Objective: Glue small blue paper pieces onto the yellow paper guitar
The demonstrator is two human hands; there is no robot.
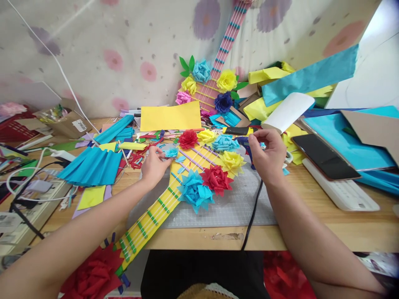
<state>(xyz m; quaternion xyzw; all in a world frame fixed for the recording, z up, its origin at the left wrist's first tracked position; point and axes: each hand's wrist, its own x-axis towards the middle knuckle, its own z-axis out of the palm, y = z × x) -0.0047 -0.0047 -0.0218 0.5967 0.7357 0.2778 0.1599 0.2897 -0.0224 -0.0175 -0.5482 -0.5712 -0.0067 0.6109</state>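
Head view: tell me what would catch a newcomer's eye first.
Most likely the yellow guitar, slanting across the grey mat, its body crowded with red, blue and yellow flowers. Then the pink guitar tilted behind it, and the small blue flower in the left hand.

Site: a craft workspace, possibly in a home; exact building type cannot be told. Evidence: I am at a wooden table (pixel 299 224) with a grey cutting mat (pixel 246 207) on it. Coloured paper scraps (pixel 135 160) are strewn over the surface. Paper flowers (pixel 217 179) sit on a yellow paper guitar (pixel 149 220); a second, pink guitar (pixel 225 50) leans at the back. Glue gun (pixel 246 145) near my right side. Flower-patterned sheet (pixel 93 54) behind; power strip (pixel 40 207) at left.
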